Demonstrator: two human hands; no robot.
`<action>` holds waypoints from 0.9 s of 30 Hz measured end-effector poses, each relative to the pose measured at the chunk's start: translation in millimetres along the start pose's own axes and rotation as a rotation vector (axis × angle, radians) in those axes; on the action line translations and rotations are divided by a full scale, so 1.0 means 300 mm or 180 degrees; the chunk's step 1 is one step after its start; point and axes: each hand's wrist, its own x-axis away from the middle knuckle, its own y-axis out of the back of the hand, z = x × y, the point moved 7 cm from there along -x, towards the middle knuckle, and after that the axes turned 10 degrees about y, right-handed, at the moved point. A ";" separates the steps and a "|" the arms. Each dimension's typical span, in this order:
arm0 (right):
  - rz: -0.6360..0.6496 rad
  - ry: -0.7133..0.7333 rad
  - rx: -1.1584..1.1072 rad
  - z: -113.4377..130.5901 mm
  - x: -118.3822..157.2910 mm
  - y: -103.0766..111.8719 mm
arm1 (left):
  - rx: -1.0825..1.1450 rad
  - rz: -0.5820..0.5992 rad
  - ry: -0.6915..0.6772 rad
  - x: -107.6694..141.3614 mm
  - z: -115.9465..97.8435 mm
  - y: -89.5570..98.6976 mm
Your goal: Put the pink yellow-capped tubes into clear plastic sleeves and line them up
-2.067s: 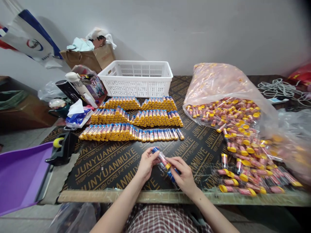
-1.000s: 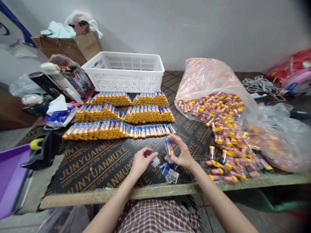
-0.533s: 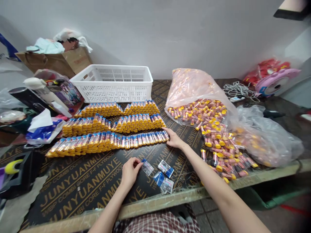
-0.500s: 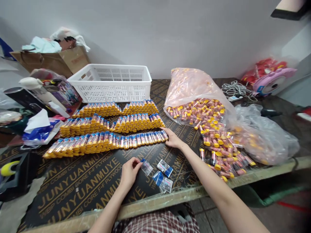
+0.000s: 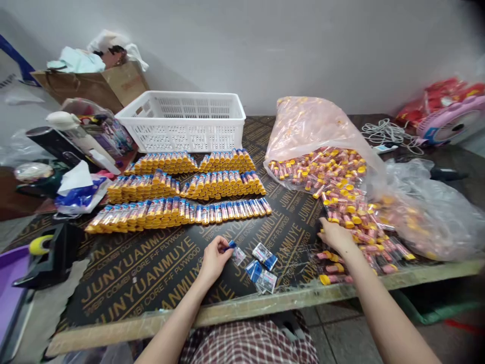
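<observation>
Several rows of sleeved tubes (image 5: 223,184) at left look finished; many bare tubes (image 5: 333,169) remain at right, where the right hand's (image 5: 336,237) hold is hidden. The left hand (image 5: 212,260) pinches one sleeve (image 5: 238,254).

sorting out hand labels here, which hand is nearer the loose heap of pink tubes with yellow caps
Right: the right hand is at the left edge of the heap, contact unclear; the left hand is well left of it, pinching a clear-and-blue plastic sleeve.
</observation>
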 end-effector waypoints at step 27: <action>-0.1412 0.2281 -0.2763 0.765 0.392 0.012 | 0.2967 -0.0500 0.1623 0.027 0.065 0.012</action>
